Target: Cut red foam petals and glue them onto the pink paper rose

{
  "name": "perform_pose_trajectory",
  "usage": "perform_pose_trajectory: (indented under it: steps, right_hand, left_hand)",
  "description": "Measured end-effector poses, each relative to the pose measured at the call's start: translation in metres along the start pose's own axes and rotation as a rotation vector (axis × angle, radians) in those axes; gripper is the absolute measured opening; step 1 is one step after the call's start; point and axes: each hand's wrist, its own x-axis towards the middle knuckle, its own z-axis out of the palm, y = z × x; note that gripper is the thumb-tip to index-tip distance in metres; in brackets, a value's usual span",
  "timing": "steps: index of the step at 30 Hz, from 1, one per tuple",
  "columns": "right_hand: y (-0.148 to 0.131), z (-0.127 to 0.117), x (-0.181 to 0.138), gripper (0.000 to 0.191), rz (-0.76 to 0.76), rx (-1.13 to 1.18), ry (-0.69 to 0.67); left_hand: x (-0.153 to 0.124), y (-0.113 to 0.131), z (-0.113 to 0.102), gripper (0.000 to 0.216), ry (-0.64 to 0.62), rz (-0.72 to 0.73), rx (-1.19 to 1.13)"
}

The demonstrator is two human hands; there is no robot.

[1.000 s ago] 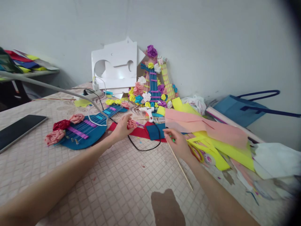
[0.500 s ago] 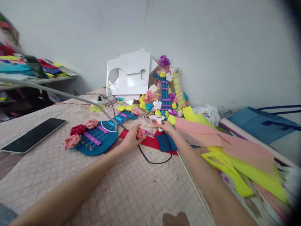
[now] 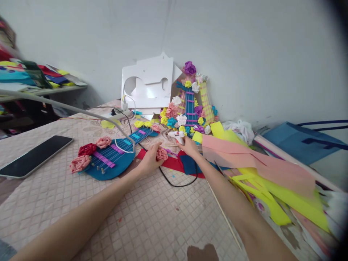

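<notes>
Fingers of left hand (image 3: 149,162) pinch one pink paper rose (image 3: 162,154); right hand (image 3: 188,146) grips one glue gun (image 3: 174,135)

One glue gun (image 3: 175,134), one tablet (image 3: 32,156), one held pink rose (image 3: 162,154) — three roses (image 3: 87,149) on the body of one blue guitar (image 3: 115,165).

Even, soft, diffuse light; shadows faint. Dark vignette along right edge. Shelf (image 3: 40,84) at left motion-blurred. Wide-angle bending toward the borders.

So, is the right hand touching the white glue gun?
Touching. The head view shows the right hand with its fingers closed around the handle of the white glue gun.
</notes>
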Motion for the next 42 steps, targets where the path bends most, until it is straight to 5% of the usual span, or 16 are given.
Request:
perform_pose_trajectory:
  steps: [11,21,25,35,42]
  right_hand:
    - [0.014,-0.007,0.006,0.033,-0.034,0.057,-0.062]
    - [0.017,-0.019,-0.019,0.032,0.015,0.186,0.135]
    - [0.005,-0.029,-0.054,0.030,0.006,0.269,0.256]
    - [-0.041,-0.052,-0.196,0.017,-0.036,0.592,0.211]
    - [-0.052,-0.048,-0.223,0.011,0.024,0.709,0.196]
  left_hand:
    - [0.000,0.003,-0.004,0.064,-0.031,0.010,-0.024]
    - [-0.001,0.006,-0.006,0.067,-0.039,0.014,-0.035]
    - [-0.004,0.017,-0.009,0.069,-0.057,0.042,-0.023]
    - [-0.026,0.077,-0.007,0.069,-0.099,0.221,-0.033]
    - [-0.047,0.098,-0.002,0.069,-0.140,0.243,-0.026]
